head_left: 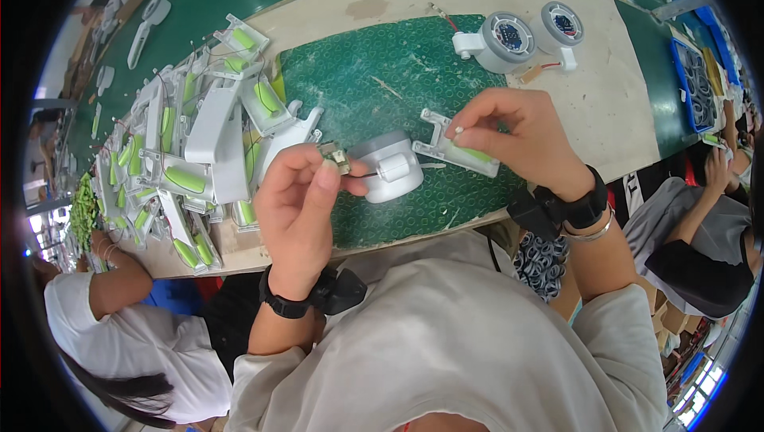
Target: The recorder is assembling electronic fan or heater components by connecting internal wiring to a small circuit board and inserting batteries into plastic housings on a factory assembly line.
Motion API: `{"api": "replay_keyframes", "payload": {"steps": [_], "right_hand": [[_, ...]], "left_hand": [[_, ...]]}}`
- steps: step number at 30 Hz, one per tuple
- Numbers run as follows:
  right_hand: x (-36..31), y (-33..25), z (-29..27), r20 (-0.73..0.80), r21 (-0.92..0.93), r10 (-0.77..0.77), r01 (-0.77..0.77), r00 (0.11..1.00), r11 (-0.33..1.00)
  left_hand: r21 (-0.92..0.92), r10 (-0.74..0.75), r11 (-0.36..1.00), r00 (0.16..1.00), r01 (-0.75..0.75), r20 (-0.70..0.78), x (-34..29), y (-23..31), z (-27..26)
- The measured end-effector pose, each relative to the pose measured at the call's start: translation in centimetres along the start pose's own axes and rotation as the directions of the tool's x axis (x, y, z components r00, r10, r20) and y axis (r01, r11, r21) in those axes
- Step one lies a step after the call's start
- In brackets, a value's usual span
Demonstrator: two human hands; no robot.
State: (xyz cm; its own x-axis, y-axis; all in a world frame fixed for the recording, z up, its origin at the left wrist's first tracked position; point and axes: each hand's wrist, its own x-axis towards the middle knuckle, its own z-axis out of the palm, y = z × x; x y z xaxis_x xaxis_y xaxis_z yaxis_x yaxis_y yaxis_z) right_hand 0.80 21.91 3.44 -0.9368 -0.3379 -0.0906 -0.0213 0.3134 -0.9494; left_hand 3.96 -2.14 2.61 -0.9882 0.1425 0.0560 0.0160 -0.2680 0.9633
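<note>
Between the thumb and fingers of my left hand [298, 205] is a small green circuit board [335, 158]. A dark wire runs from near it toward a round white housing [390, 168] on the green mat. My right hand [517, 134] pinches a small white connector [458, 130]. Just under those fingers lies a white plastic handle half [434, 142] with a green battery cell [480, 155] in it. Whether the connector's wire joins that cell is hidden by my fingers.
Many white handle halves with green cells form a pile [187, 134] at the left. Two round white housings [504, 40] with circuit boards stand at the back right. A blue bin [694, 86] of grey rings sits far right. Co-workers [147, 328] sit on both sides.
</note>
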Motion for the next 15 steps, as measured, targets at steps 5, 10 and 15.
{"api": "replay_keyframes", "payload": {"steps": [5, 10, 15], "right_hand": [[0.5, 0.4, -0.3, -0.035, 0.447, 0.131, -0.101, 0.991, 0.889], [0.5, 0.6, 0.1, -0.062, 0.677, 0.179, -0.090, 0.982, 0.730], [-0.2, -1.9, 0.5, 0.036, 0.431, 0.082, -0.090, 0.996, 0.898]], "left_hand": [[-0.037, -0.028, 0.999, 0.999, 0.029, 0.016, 0.8, 0.2, 0.8], [-0.027, -0.042, 0.999, 0.999, 0.043, 0.026, 1.2, 0.1, 1.1], [-0.030, -0.059, 0.998, 0.997, 0.061, 0.056, 1.5, 0.0, 1.9]]}}
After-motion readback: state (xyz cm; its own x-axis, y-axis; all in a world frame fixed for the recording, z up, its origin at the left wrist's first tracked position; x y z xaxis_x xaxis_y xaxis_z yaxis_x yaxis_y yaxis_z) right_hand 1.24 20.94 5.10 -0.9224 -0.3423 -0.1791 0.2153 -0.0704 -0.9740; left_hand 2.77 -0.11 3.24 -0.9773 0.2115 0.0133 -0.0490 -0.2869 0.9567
